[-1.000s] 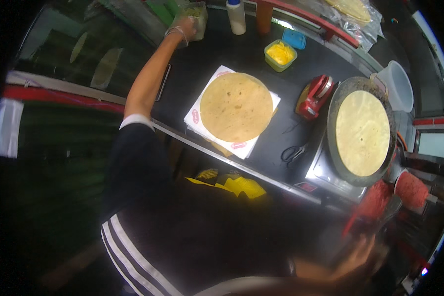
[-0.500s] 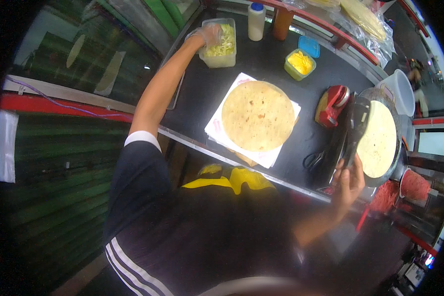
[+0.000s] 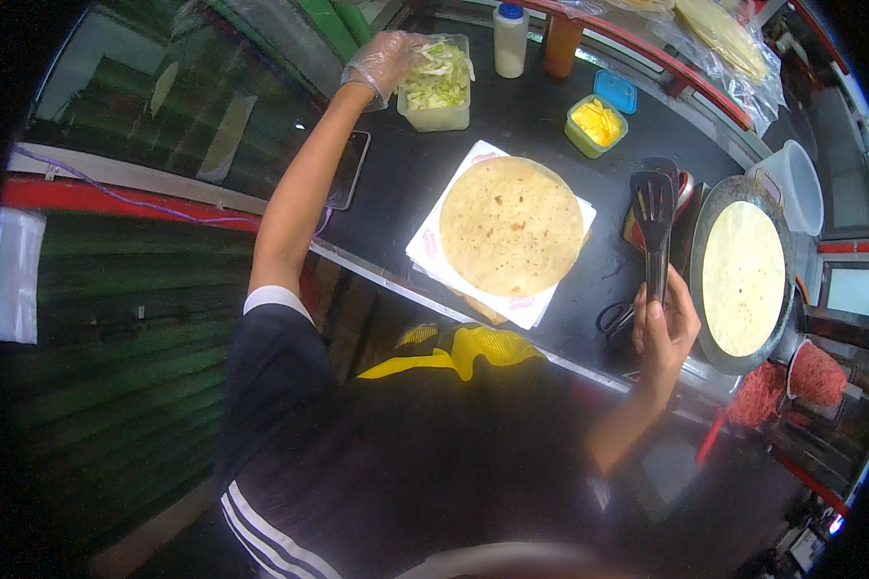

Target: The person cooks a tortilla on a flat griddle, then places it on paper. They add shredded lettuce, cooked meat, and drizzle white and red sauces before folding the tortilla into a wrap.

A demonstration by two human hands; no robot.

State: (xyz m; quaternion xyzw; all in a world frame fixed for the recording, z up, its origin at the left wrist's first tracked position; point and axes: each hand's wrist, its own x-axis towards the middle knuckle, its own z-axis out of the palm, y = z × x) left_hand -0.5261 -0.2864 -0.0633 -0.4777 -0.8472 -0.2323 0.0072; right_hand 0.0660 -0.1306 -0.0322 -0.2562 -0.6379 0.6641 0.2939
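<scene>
My left hand (image 3: 384, 63), in a clear plastic glove, is at the left rim of a clear plastic tub (image 3: 436, 120). Its fingers are closed on shredded lettuce (image 3: 444, 72) heaped there; the fingertips are partly hidden. In my right hand (image 3: 668, 328) are black tongs (image 3: 657, 232) with slotted, spatula-like ends pointing away from me, raised over the counter. A browned tortilla (image 3: 510, 227) lies on stacked white paper sheets (image 3: 433, 241) between my arms. To the right, a paler tortilla (image 3: 743, 280) rests on a round dark griddle (image 3: 710, 333).
Behind the tortilla stand a small tub of yellow slices (image 3: 597, 125), its blue lid (image 3: 615, 92), a white squeeze bottle (image 3: 510, 43) and an orange-brown bottle (image 3: 562, 48). A phone (image 3: 350, 169) lies by my left forearm, scissors (image 3: 613, 318) near the tongs. A white bucket (image 3: 792, 188) is beyond the griddle.
My left hand has drawn up and left out of the tub, with lettuce lifted at its fingers. My right hand has moved the tongs left, away from the griddle.
</scene>
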